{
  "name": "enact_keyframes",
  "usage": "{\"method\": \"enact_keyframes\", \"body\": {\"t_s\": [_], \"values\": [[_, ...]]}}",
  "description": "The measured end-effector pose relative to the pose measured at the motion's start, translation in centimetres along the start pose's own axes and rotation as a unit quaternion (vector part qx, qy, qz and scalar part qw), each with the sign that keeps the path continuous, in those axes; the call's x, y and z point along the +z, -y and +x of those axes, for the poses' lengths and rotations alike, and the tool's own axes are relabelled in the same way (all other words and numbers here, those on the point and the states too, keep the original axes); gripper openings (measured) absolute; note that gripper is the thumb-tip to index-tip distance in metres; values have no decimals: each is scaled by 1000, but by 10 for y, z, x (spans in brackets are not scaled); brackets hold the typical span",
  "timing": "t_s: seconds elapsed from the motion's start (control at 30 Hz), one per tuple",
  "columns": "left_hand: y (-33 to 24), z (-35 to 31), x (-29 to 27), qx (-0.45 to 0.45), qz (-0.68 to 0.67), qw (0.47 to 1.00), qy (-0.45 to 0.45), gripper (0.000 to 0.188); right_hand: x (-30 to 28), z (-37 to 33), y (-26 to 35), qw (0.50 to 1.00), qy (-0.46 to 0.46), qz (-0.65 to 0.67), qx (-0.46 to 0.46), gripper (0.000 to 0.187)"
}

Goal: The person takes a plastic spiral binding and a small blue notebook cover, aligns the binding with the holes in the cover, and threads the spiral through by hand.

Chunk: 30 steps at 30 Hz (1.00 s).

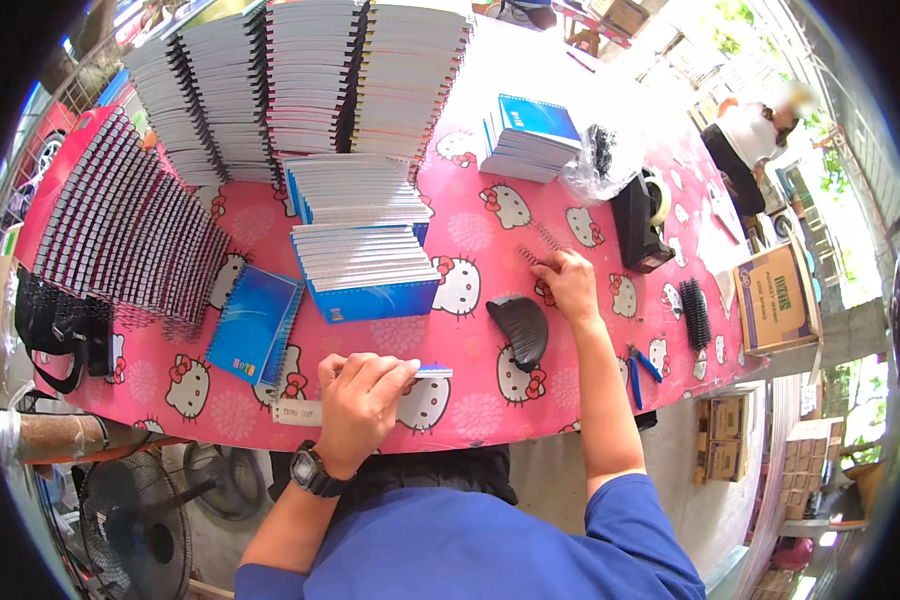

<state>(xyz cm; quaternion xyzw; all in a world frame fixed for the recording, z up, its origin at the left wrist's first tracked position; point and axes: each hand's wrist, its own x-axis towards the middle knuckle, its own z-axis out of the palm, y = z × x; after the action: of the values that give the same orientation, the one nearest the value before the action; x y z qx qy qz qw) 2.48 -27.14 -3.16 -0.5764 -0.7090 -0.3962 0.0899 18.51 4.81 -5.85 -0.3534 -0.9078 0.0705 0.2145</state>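
Observation:
My left hand (358, 402), a watch on its wrist, is closed on a thin notebook (434, 372) seen nearly edge-on near the front table edge. Most of that notebook hides behind the fingers. Farther out to the right, my right hand (570, 285) pinches a dark spiral binding coil (542, 240) just above the tablecloth. A black curved comb (519, 332) lies between the two hands. Left of it stand blue-covered notebook pads (375, 300) in packed rows. Two blue spiral notebooks (254, 322) lie flat beside my left hand, and a pale labelled strip (297, 411) is under its wrist.
Tall stacks of spiral-bound books (310, 80) rise at the far left. On the right are a tape dispenser (642, 222), blue-handled pliers (642, 376), a black coil bundle (694, 314) and a plastic bag (605, 165). Another person (750, 140) is in the background.

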Motion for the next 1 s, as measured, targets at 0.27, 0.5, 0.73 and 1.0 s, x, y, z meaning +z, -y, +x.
{"method": "enact_keyframes", "body": {"t_s": [0.27, 0.5, 0.73, 1.0], "values": [[1, 1, 1, -16, 2, 1000, -14, 29, -25, 7, -8, 948, 2, 277, 159, 20], [1, 7, 3, -28, -5, 1000, -6, 22, -65, -11, 38, 958, -54, 266, 95, 26], [1, 11, 1, -30, -35, 999, 10, 15, -61, -87, 144, 898, 169, 406, -4, 22], [1, 12, 1, -33, -37, 999, 21, 16, -50, -85, 139, 913, 110, 388, -54, 18]]}}
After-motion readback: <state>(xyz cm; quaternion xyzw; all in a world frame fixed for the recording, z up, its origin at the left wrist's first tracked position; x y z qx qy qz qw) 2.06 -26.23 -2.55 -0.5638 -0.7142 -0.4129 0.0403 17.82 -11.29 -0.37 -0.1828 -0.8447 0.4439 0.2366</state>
